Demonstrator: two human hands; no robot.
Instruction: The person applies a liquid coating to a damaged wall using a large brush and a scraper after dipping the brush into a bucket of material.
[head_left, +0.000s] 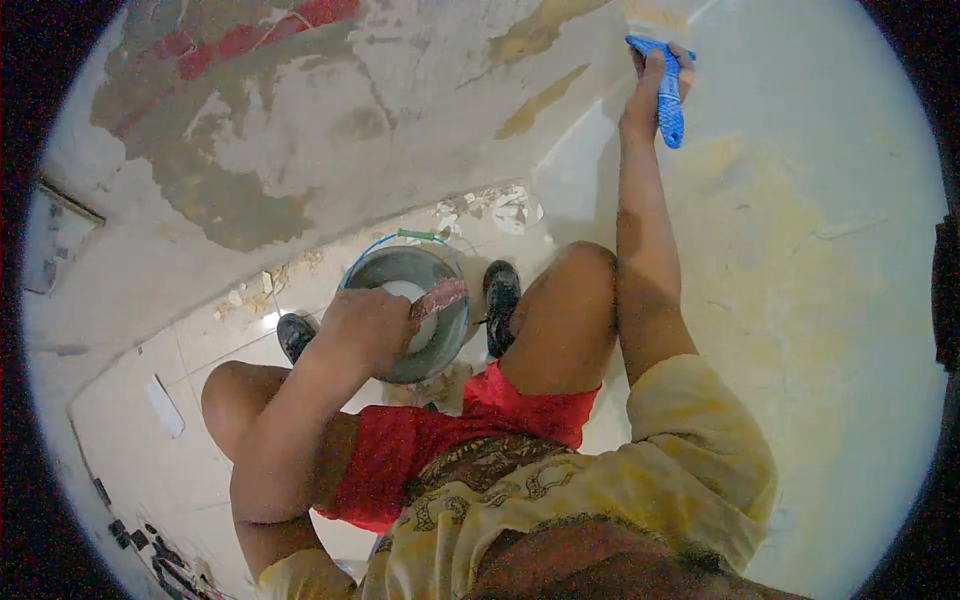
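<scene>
the blue-handled brush (664, 88) is up against the pale wall (800, 300), gripped in the right hand (655, 85), whose fingers are wrapped round the handle with the arm stretched well up, so the head meets the plaster at the top of the reach. lower down, the left hand (372, 325) is closed on a second tool with a pinkish, smeared blade (440, 297), which rests across the rim of the grey bucket (445, 345). the bucket stands on the tiled floor (200, 350) between the person's two dark shoes (500, 295), close in under the squat, so both hands can get to it. bits of broken plaster (490, 205) lie at the foot of the wall.
</scene>
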